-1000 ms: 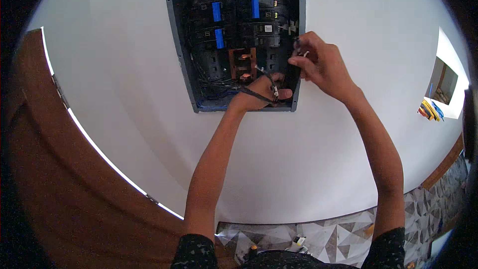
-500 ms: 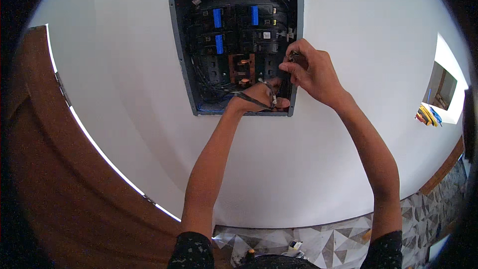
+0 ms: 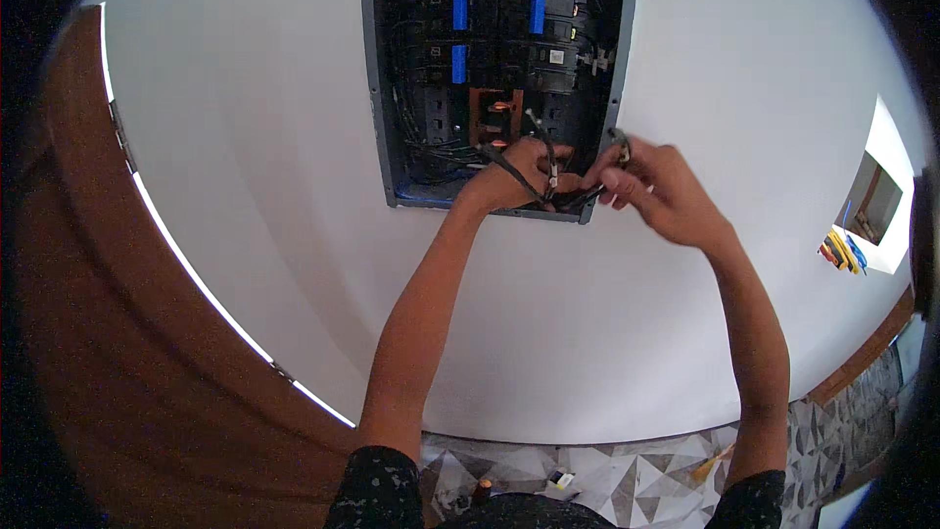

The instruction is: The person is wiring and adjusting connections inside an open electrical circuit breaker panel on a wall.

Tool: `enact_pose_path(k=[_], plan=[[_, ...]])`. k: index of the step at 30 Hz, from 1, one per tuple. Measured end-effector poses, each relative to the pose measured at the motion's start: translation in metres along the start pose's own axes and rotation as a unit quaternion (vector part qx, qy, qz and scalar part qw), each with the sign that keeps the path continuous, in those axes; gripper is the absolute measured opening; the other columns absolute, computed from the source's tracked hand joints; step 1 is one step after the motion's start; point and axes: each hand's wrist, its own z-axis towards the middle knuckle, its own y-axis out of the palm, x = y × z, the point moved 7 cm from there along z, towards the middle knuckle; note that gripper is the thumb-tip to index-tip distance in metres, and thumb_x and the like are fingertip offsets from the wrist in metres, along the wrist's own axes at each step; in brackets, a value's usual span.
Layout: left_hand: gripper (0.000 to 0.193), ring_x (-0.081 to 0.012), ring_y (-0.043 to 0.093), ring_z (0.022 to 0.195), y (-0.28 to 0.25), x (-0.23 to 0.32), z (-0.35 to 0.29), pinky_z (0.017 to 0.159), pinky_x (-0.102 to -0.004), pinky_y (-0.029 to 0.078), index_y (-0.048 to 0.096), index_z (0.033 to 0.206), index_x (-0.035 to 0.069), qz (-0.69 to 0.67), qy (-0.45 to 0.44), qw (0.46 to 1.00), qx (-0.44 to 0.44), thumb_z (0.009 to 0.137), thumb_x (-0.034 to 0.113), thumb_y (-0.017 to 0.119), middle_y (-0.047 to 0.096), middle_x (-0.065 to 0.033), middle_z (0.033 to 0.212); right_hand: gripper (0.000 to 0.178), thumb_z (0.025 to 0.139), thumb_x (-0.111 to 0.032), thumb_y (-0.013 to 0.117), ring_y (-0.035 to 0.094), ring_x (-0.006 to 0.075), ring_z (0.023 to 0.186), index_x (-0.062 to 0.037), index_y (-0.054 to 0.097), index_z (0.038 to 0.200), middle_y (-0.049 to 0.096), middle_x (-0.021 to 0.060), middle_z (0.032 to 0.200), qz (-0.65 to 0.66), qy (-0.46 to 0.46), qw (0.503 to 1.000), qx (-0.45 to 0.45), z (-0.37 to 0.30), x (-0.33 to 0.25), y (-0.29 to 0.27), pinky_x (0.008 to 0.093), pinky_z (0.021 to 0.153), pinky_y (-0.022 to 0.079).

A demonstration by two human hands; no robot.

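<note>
An open electrical panel (image 3: 379,137) with a grey metal frame is set in the white wall. Inside it are black circuit breakers (image 3: 494,15) with blue switches and copper busbars (image 3: 482,118). My left hand (image 3: 514,176) reaches into the lower part, its fingers closed around black wires (image 3: 511,168) whose loose ends stick up over the hand. Just outside the lower right edge, my right hand (image 3: 661,186) pinches a black wire (image 3: 619,145) that curls up past the fingers. Part of the left fingers is hidden by wires.
A brown wooden door (image 3: 176,362) stands at the left. On the right, a wall opening (image 3: 876,196) has yellow-and-blue-handled tools (image 3: 844,250) on its ledge. The patterned tile floor (image 3: 627,480) holds a few small items below.
My right hand has moved from the panel's right edge down and outward, drawing a black wire with it. My left hand stays low in the panel on the wires. The view has shifted slightly.
</note>
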Motion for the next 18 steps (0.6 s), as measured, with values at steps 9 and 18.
enact_pose_path(k=[9, 18], plan=[[0.035, -0.0143, 0.065, 0.071, 0.002, 0.009, -0.003, 0.056, -0.0273, 0.055, 0.066, 0.111, 0.0, 0.058, -0.007, 0.998, -0.009, 0.085, 0.022, 0.076, 0.071, -0.009, 0.086, 0.009, 0.092, -0.003, 0.054, 0.063, 0.0399, 0.071, 0.0009, 0.048, 0.096, 0.061, 0.0208, 0.071, -0.296, -0.034, 0.955, -0.001, -0.004, -0.007, 0.002, 0.0461, 0.061, 0.048], [0.035, -0.0147, 0.069, 0.081, -0.008, 0.004, -0.004, 0.068, -0.0289, 0.054, 0.065, 0.111, -0.004, 0.141, 0.029, 0.989, 0.037, 0.083, 0.013, 0.076, 0.072, -0.0099, 0.086, 0.005, 0.092, -0.003, 0.057, 0.061, 0.0198, 0.065, 0.0004, 0.059, 0.094, 0.063, 0.0119, 0.076, -0.076, -0.025, 0.996, -0.049, -0.01, 0.01, 0.047, 0.0338, 0.06, 0.051]])
